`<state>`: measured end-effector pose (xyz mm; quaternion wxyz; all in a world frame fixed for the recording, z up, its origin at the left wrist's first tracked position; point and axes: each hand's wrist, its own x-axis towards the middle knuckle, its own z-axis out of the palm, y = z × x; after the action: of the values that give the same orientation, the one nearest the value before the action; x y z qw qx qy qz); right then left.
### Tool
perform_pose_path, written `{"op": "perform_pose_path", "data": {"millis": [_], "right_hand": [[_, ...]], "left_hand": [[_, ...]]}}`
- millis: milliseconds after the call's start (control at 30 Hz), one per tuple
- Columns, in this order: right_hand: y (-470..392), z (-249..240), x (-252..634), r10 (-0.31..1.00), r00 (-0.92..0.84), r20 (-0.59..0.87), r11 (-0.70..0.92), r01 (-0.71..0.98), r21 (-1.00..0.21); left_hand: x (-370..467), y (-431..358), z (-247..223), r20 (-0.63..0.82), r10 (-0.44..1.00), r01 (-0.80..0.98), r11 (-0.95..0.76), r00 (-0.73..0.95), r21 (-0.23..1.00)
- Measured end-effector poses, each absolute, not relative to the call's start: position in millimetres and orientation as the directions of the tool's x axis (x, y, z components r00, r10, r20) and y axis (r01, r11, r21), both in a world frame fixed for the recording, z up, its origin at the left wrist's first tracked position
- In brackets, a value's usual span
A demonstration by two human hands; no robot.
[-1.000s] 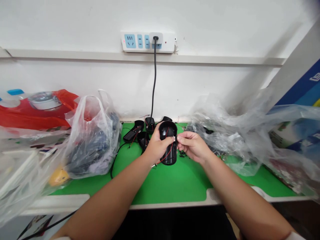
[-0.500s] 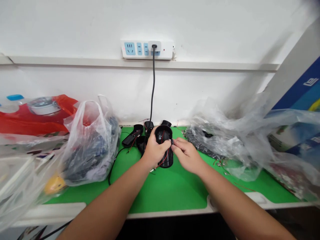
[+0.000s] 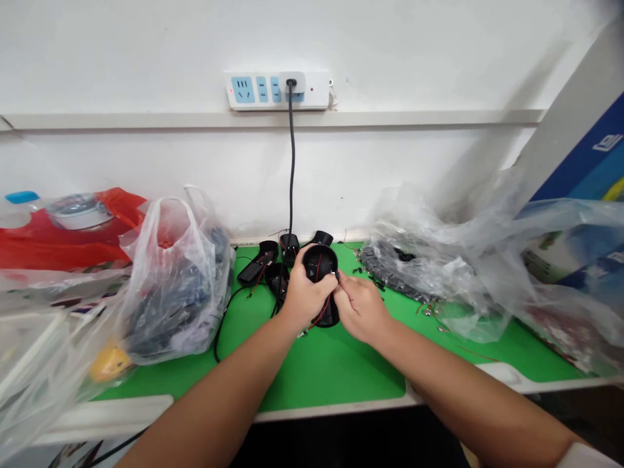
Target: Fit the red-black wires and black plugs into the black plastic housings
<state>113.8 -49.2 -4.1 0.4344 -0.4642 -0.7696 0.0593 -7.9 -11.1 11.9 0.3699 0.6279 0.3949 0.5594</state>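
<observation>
A black plastic housing [image 3: 316, 259] with a round, hollow end and a longer lower part is gripped in my left hand [image 3: 306, 292]. Its thumb presses on the housing's right edge, beside a small white spot. A red wire [image 3: 322, 313] runs out of the housing, ending low at a small pale connector. My right hand [image 3: 361, 304] is closed in a pinch at that same edge, touching the left thumb's tip; whatever is between its fingers is too small and covered to make out. Similar black housings [image 3: 257, 265] with thin wires lie on the green mat behind.
A black cord [image 3: 292, 169] hangs from the power strip [image 3: 316, 91] to the mat [image 3: 351, 377]. Left stand a filled plastic bag [image 3: 170, 292] and a red bag [image 3: 49, 240]. Right lie a clear bag of black parts [image 3: 394, 273], small metal discs [image 3: 429, 311] and a blue-white box [image 3: 580, 162].
My right hand has closed in on the housing's edge, its fingers now against the left thumb. The left hand keeps its grip. The camera view has shifted slightly.
</observation>
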Motion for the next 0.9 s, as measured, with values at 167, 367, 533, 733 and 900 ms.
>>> {"op": "perform_pose_path", "data": {"millis": [167, 367, 533, 733, 900], "right_hand": [[-43.4, -10.3, 110.8, 0.805, -0.190, 0.561, 0.513, 0.697, -0.501], [-24.1, -5.2, 135.6, 0.894, -0.147, 0.424, 0.448, 0.359, -0.819], [-22.6, 6.2, 153.6, 0.894, -0.211, 0.396, 0.361, -0.183, -0.914], [-26.3, 10.1, 156.7, 0.869, -0.229, 0.438, 0.405, -0.180, -0.897], [-28.3, 8.4, 153.7, 0.850, -0.062, 0.523, 0.526, 0.085, -0.846]], "left_hand": [[-8.8, -5.6, 10.5, 0.389, 0.919, 0.104, -0.394, 0.067, 0.913], [-8.9, -12.5, 17.6, -0.048, 0.967, -0.074, 0.069, 0.250, 0.995], [-6.1, -29.8, 24.7, -0.280, 0.790, -0.093, 0.389, 0.546, 0.917], [-10.5, -26.5, 25.4, -0.095, 0.765, -0.058, 0.170, 0.637, 0.984], [-11.1, -17.5, 16.8, 0.213, 0.749, 0.021, -0.290, 0.628, 0.957]]}}
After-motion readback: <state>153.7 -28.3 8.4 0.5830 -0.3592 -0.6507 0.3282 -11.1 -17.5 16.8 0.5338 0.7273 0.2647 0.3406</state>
